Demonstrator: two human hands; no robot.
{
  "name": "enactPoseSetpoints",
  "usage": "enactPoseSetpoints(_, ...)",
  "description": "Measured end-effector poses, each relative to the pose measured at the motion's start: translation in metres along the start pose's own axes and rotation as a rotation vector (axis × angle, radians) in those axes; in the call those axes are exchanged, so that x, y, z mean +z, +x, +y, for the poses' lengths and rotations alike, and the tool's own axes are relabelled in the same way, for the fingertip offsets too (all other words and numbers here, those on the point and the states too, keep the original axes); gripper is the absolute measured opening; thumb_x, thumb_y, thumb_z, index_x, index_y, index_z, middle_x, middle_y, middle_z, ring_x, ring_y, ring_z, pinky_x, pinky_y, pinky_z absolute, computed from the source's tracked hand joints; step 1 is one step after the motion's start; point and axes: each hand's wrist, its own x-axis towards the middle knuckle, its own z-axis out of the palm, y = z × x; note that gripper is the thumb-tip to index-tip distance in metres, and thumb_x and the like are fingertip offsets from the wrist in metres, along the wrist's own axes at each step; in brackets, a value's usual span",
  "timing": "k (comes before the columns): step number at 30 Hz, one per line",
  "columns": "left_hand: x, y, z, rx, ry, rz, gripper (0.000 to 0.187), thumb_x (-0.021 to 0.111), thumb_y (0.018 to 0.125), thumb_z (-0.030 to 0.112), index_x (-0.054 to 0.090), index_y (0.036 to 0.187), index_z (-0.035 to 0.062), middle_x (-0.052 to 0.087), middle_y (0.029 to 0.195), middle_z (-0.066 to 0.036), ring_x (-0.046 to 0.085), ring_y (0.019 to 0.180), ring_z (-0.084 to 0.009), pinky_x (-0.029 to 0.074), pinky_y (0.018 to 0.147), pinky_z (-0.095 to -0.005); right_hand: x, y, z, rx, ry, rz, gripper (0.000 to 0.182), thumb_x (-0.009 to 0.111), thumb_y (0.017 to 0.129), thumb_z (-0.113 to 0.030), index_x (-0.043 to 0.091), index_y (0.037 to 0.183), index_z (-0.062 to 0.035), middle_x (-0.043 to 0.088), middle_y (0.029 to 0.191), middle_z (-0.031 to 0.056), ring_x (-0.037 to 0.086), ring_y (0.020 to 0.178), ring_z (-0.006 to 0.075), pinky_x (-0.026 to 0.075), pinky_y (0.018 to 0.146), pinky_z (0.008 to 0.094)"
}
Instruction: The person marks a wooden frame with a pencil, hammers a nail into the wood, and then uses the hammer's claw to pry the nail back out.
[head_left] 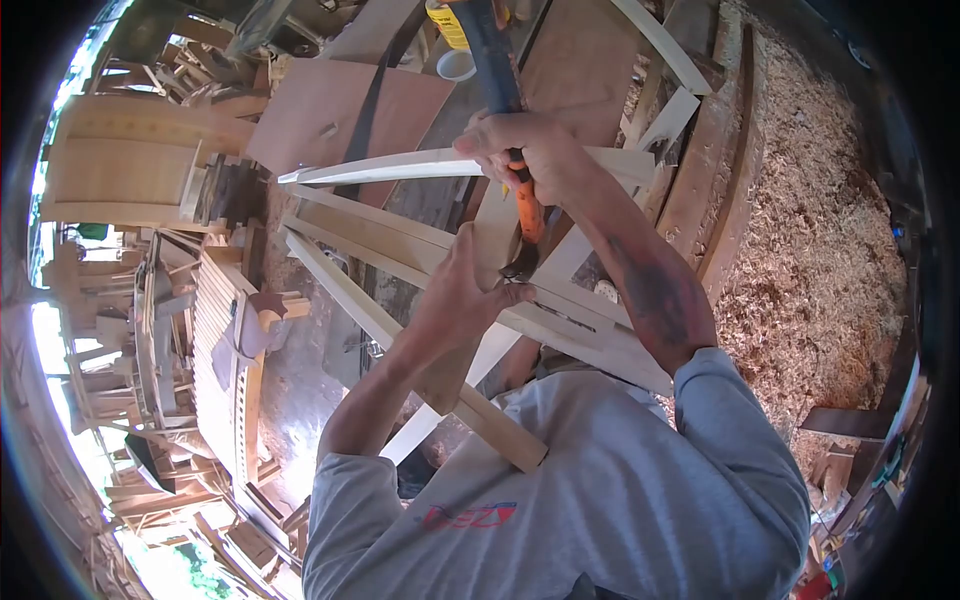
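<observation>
My right hand (528, 148) is wrapped around the handle of a claw hammer (529, 215), which has a dark grip and an orange neck. The hammer's dark metal head points down, close to the thumb of my left hand (455, 295). My left hand grips a flat wooden board (447, 378) that crosses a frame of pale wooden strips; its thumb lies toward the hammer head. Whether a nail is between them is too small to tell. A long pale slat (400, 168) runs behind the hammer, and another wooden strip (345, 285) slants toward my body.
A reddish plywood sheet (300, 110) and a yellow container (447, 25) with a white cup (456, 66) are beyond the frame. Wood shavings (810, 220) cover the ground at right, beside long timber beams (730, 160). Stacked wooden pieces (160, 330) fill the left.
</observation>
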Motion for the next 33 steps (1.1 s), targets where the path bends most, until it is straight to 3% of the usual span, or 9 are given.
enactPoseSetpoints(2,0.001,-0.001,0.0,-0.005,0.004,-0.001,0.114,0.079,0.073,0.058,0.023,0.141,-0.0135,0.051,0.131,-0.033,0.052,0.123,-0.0454,0.042,0.102,-0.0449,0.001,0.0,-0.003,-0.016,-0.043,-0.003,0.023,0.075,0.068,-0.025,0.069,0.068,-0.0033,0.04,0.044,-0.0012,0.037,0.039,0.0094,0.029,0.043,0.028)
enactPoseSetpoints(8,0.006,0.0,-0.012,0.011,0.067,0.027,0.115,0.08,0.073,0.055,0.021,0.143,-0.0135,0.051,0.131,-0.033,0.052,0.123,-0.0442,0.042,0.102,-0.0446,0.022,-0.009,-0.015,0.033,-0.218,-0.072,0.03,0.077,0.065,-0.026,0.055,0.054,-0.0084,0.044,0.046,-0.0004,0.04,0.039,0.0091,0.026,0.041,0.0288)
enactPoseSetpoints(13,0.0,-0.001,0.009,-0.077,-0.009,-0.027,0.107,0.082,0.073,0.049,0.026,0.142,-0.0106,0.053,0.129,-0.03,0.055,0.122,-0.0406,0.043,0.101,-0.0432,0.03,-0.016,-0.019,-0.032,-0.294,-0.125,0.033,0.079,0.066,-0.03,0.059,0.055,-0.007,0.042,0.045,-0.0013,0.038,0.039,0.0088,0.026,0.042,0.0289)
enactPoseSetpoints(15,-0.001,-0.003,0.009,-0.024,-0.123,0.004,0.094,0.084,0.075,0.033,0.031,0.142,-0.0053,0.059,0.126,-0.021,0.058,0.119,-0.0295,0.044,0.1,-0.0388,0.025,-0.021,-0.01,-0.117,-0.202,0.036,0.033,0.079,0.069,-0.031,0.06,0.058,-0.0065,0.042,0.047,-0.0017,0.037,0.04,0.0087,0.026,0.042,0.0284)
enactPoseSetpoints(16,-0.003,-0.002,0.01,-0.022,-0.126,0.02,0.094,0.084,0.075,0.033,0.031,0.142,-0.0053,0.059,0.126,-0.021,0.058,0.119,-0.0295,0.044,0.1,-0.0388,0.008,-0.031,-0.004,-0.255,-0.328,0.057,0.021,0.075,0.073,-0.025,0.069,0.073,-0.0049,0.049,0.052,-0.0016,0.044,0.041,0.008,0.03,0.042,0.0245)
enactPoseSetpoints(18,-0.001,-0.004,0.009,0.096,-0.092,0.029,0.095,0.085,0.074,0.035,0.032,0.142,-0.0045,0.06,0.125,-0.02,0.058,0.119,-0.0293,0.044,0.1,-0.0389,-0.006,-0.054,0.002,-0.182,-0.026,0.303,0.019,0.075,0.075,-0.021,0.068,0.073,-0.0036,0.049,0.051,-0.0013,0.044,0.041,0.0076,0.032,0.041,0.025)
enactPoseSetpoints(22,0.004,-0.006,0.001,0.037,0.001,0.07,0.095,0.086,0.072,0.038,0.034,0.141,-0.0027,0.06,0.125,-0.02,0.058,0.119,-0.0295,0.044,0.101,-0.0389,-0.012,-0.074,0.012,-0.348,0.076,0.32,0.021,0.075,0.074,-0.017,0.062,0.065,-0.0034,0.048,0.05,0.0006,0.043,0.04,0.0081,0.033,0.04,0.025)
enactPoseSetpoints(24,0.004,-0.002,0.0,0.041,0.01,0.043,0.098,0.085,0.071,0.042,0.031,0.141,-0.0018,0.053,0.131,-0.027,0.053,0.123,-0.044,0.043,0.101,-0.0464,-0.004,-0.078,0.011,-0.367,0.035,0.373,0.026,0.076,0.072,-0.014,0.055,0.059,-0.006,0.048,0.049,0.0009,0.043,0.039,0.0087,0.031,0.038,0.0248)
enactPoseSetpoints(33,0.001,-0.005,0.007,0.035,-0.047,0.034,0.1,0.085,0.071,0.043,0.03,0.141,-0.0017,0.053,0.131,-0.028,0.053,0.123,-0.0432,0.043,0.101,-0.0459,-0.016,-0.05,0.004,-0.23,0.088,0.143,0.033,0.071,0.075,-0.026,0.05,0.056,-0.0093,0.045,0.048,-0.0011,0.039,0.038,0.0082,0.029,0.044,0.0259)
